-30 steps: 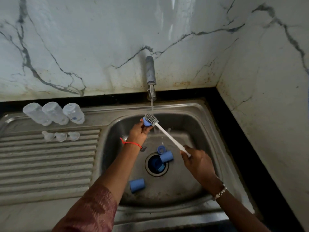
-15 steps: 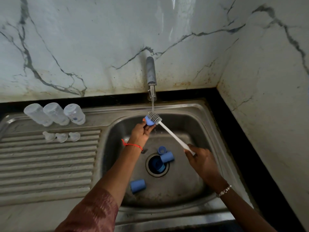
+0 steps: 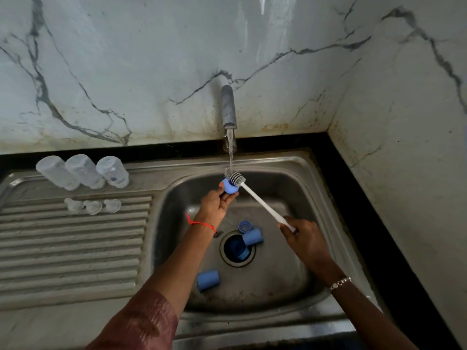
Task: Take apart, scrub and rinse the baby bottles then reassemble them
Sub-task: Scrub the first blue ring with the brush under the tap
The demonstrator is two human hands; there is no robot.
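Bottles (image 3: 83, 171) number three, teats (image 3: 93, 207) three; left grip (image 3: 214, 205) clamps blue cap (image 3: 230, 187), right grip (image 3: 303, 236) clamps brush (image 3: 262, 202).

Steel sink (image 3: 278, 160), bottles (image 3: 83, 171) and teats (image 3: 93, 207) on drainboard (image 3: 70, 248), blue caps (image 3: 207, 280) in basin (image 3: 290, 188)

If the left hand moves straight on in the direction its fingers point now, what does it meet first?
Most likely the brush head, which lies against the blue cap that the left hand holds. Just beyond falls the water stream. Depth is unclear from this one view.
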